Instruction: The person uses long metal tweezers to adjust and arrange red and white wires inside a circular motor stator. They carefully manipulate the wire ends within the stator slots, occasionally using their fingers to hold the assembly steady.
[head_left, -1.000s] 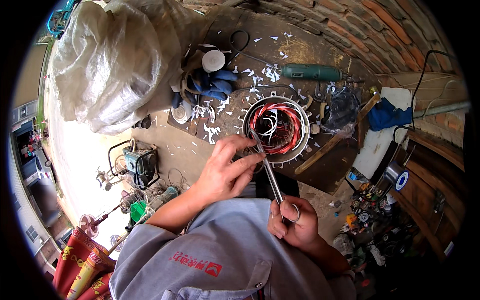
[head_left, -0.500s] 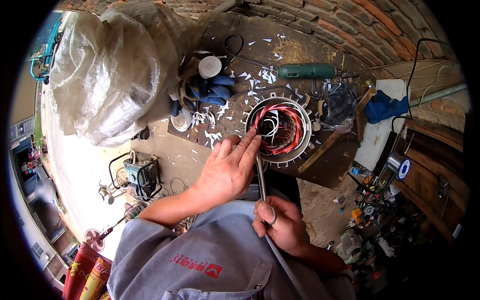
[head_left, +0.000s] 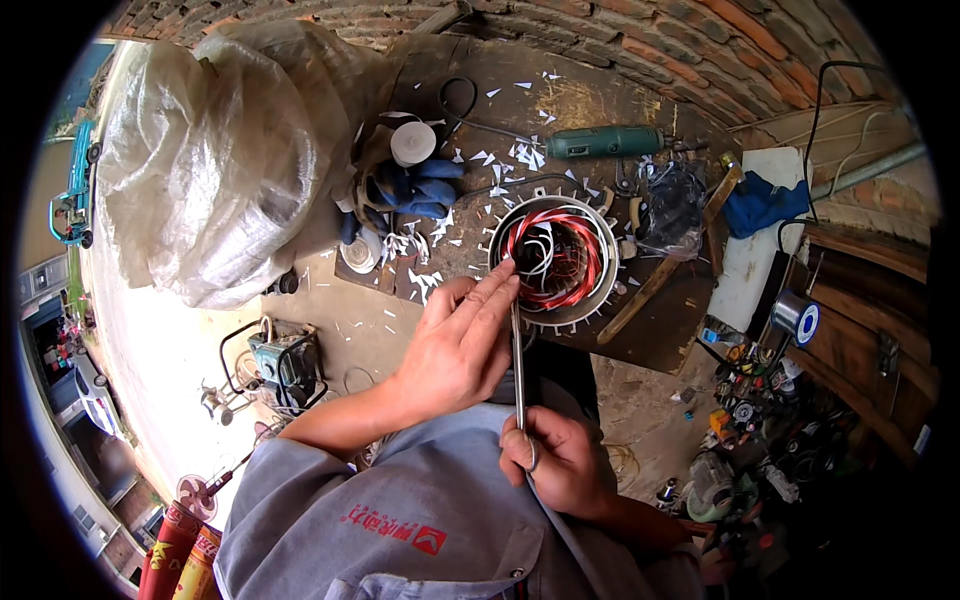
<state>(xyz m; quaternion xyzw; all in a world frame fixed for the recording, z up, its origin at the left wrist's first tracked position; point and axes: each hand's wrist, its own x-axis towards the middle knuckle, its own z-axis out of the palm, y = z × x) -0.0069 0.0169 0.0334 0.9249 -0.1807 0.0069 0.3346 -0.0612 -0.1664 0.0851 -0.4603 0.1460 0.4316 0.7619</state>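
Observation:
A round finned metal motor housing [head_left: 603,297] holds red wire windings [head_left: 585,275] and white loops [head_left: 536,240]. My left hand [head_left: 462,343] lies at its lower-left rim, fingers pressed together by the coils over the upper end of a long steel tool with ring handles [head_left: 519,375]; what the fingertips pinch is hidden. My right hand [head_left: 552,458] grips that tool low by the rings, in front of my grey shirt. Small white paper triangles [head_left: 527,152] are scattered on the dark board [head_left: 655,335] around the housing.
A green cylindrical power tool [head_left: 600,142], blue gloves [head_left: 428,190], tape rolls [head_left: 413,140] and a black bag [head_left: 668,215] surround the housing. Crumpled plastic sheeting [head_left: 220,150] is left; a brick wall [head_left: 720,50] behind; a spool [head_left: 795,318] and clutter right; a machine [head_left: 280,360] lower left.
My left fingertips have shifted up to the coils, closer together. My right hand has moved left with the handles, so the tool stands more upright. The view has shifted slightly.

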